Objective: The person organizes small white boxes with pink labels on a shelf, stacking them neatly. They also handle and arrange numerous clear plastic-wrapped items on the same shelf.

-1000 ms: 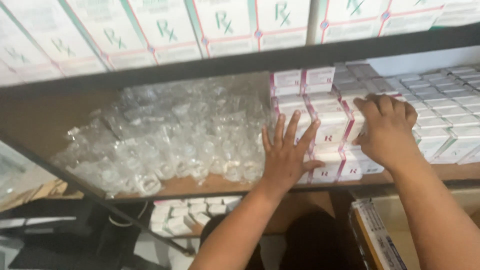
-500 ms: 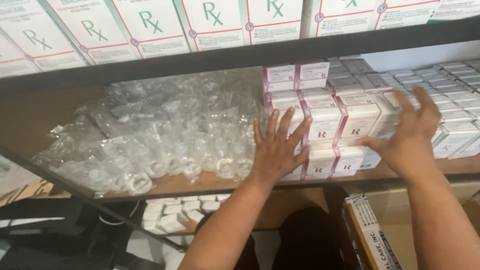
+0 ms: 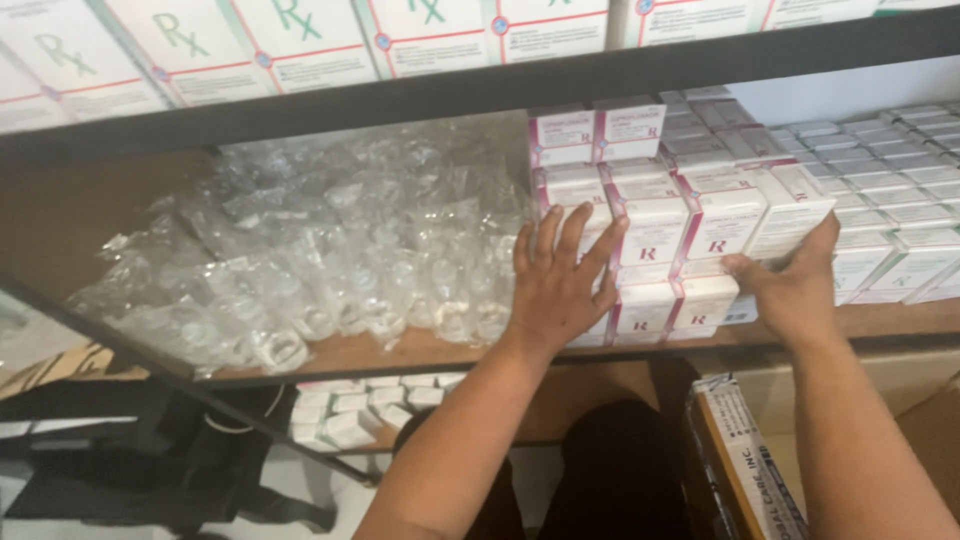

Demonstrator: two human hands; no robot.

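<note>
A stack of small white and pink medicine boxes [image 3: 655,215] stands on a wooden shelf [image 3: 420,350]. My left hand [image 3: 558,280] lies flat with fingers spread against the left front of the stack. My right hand [image 3: 795,285] presses the right side of the stack, thumb under a box [image 3: 785,210] that sits turned at an angle. Neither hand holds anything.
A heap of clear plastic-wrapped items [image 3: 320,250] fills the shelf's left half. More white boxes [image 3: 890,180] lie in rows at the right. Large white cartons [image 3: 300,40] line the shelf above. Small boxes [image 3: 360,405] sit below, and an open cardboard carton [image 3: 740,460] stands at lower right.
My right hand slid from the top front of the stack to its right side. The stack's right boxes have turned at an angle. My left hand stays flat on the front.
</note>
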